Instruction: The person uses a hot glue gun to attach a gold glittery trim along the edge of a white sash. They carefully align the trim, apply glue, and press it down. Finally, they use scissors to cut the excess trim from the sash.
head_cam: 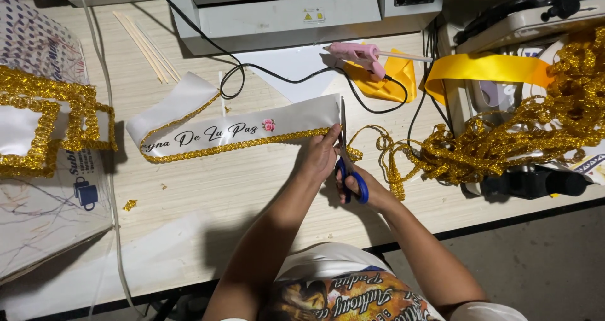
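Observation:
A white satin sash with dark script lettering, a small pink flower and gold sequin trim along its edges lies across the wooden table. My left hand pins down the sash's right end. Blue-handled scissors are held in my right hand, with the blades pointing away from me along the sash's right edge. The gold trim runs on from that end toward the right.
A tangled heap of gold trim and a yellow ribbon lie at right. A pink glue gun with a black cord rests near a grey machine. More gold-trimmed pieces sit at left, thin wooden sticks behind.

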